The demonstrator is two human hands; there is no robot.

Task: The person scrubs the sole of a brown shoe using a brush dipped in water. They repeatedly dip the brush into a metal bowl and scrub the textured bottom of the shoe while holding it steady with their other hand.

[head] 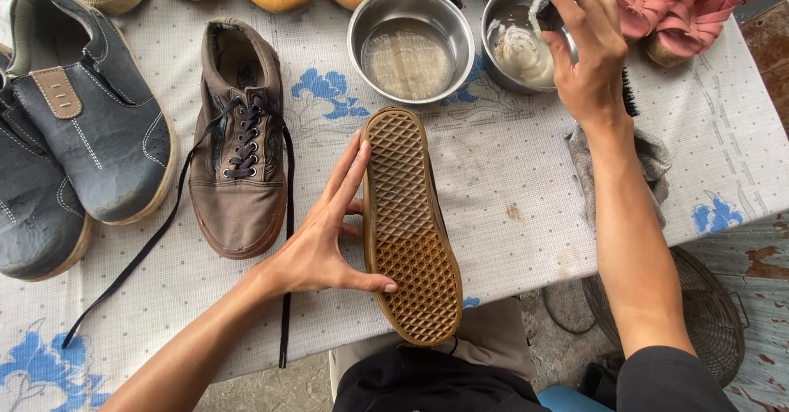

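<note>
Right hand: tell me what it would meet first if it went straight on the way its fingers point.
The right hand points its brush down into the steel bowl holding a foamy white mass; it would likely meet that foam first, though depth is unclear.

Left hand (316, 243) props upturned shoe (408, 227); right hand (585, 50) dips brush (549, 5).

This is looking like a makeshift shoe-cleaning stand, perhaps outdoors. Worn shoes of many kinds are crowding a table (509, 239) that is wearing a flowered cloth (723, 132): grey shoes (90, 124), a brown sneaker (240, 149), pink sandals (674, 5). Two steel bowls (411, 42) are sitting among them, one holding water, one foam. Beside the table, peeling painted ground (764, 264) is showing under a wire basket (715, 313).
</note>
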